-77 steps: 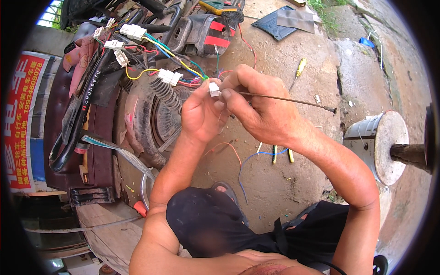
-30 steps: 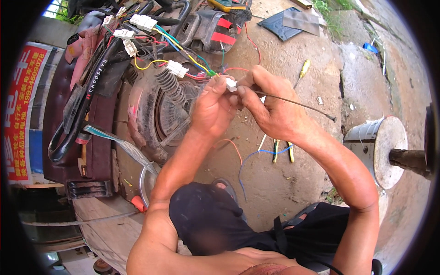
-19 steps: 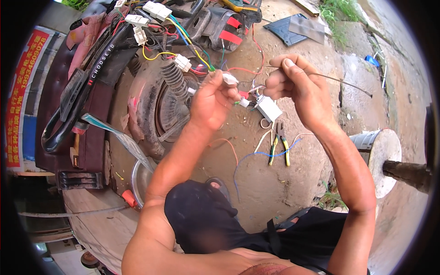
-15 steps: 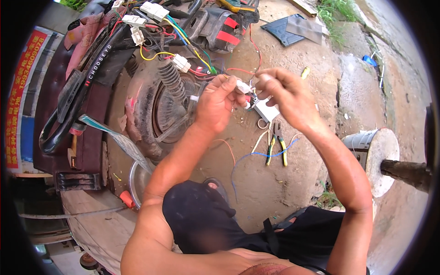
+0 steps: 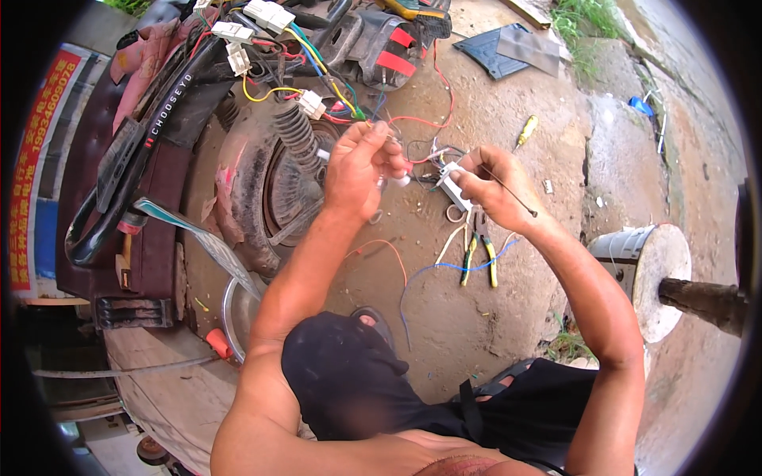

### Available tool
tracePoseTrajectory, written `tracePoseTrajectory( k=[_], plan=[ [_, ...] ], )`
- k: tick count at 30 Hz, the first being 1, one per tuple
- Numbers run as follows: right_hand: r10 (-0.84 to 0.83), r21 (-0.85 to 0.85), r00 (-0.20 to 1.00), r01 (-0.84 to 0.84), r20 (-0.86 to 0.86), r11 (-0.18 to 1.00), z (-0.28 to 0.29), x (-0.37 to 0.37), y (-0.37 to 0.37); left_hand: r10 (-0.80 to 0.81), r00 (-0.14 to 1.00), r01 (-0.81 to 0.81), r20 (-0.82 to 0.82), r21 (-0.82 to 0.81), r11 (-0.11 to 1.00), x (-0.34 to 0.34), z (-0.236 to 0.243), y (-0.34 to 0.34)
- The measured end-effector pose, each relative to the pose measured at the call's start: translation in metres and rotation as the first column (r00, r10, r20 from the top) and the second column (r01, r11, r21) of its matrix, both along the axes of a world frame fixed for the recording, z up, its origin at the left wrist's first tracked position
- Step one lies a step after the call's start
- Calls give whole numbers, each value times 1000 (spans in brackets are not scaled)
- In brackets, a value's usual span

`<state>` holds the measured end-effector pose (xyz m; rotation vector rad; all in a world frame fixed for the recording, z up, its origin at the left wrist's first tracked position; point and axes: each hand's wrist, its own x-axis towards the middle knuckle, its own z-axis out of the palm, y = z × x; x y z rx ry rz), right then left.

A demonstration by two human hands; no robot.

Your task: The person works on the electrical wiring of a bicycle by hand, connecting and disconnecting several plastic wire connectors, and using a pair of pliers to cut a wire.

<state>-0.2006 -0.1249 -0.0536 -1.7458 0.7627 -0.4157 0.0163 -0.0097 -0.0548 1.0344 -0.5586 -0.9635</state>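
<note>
Dirt-stained ground [image 5: 452, 333] — right hand [image 5: 503, 190], gripping thin rod [image 5: 520, 200], now farther from left hand [image 5: 359, 168] — latter pinching coloured wires [image 5: 346, 100].

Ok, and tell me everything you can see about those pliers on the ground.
The pliers have dark, metallic-looking jaws and two yellow handles with darker patches, perhaps plastic or rubber. They lie on the brown ground, jaws toward the top of the picture, handles spread apart below. A thin blue wire crosses both handles, apparently over them. The jaws lie close to the white box and below the right hand, which doesn't touch them. Whether they're fully shut is too small to tell.
</note>
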Motion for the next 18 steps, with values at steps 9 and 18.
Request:
tracePoseTrajectory(
  k=[9,18],
  plan=[
    [117,302,980,-162,163,940,-6,4,-3,-202,979,202,13,22,979,-9,-11,2],
    [133,400,956,-233,260,886,1,-4,-12,-210,978,210,4,18,978,-10,-4,5]
  ],
)
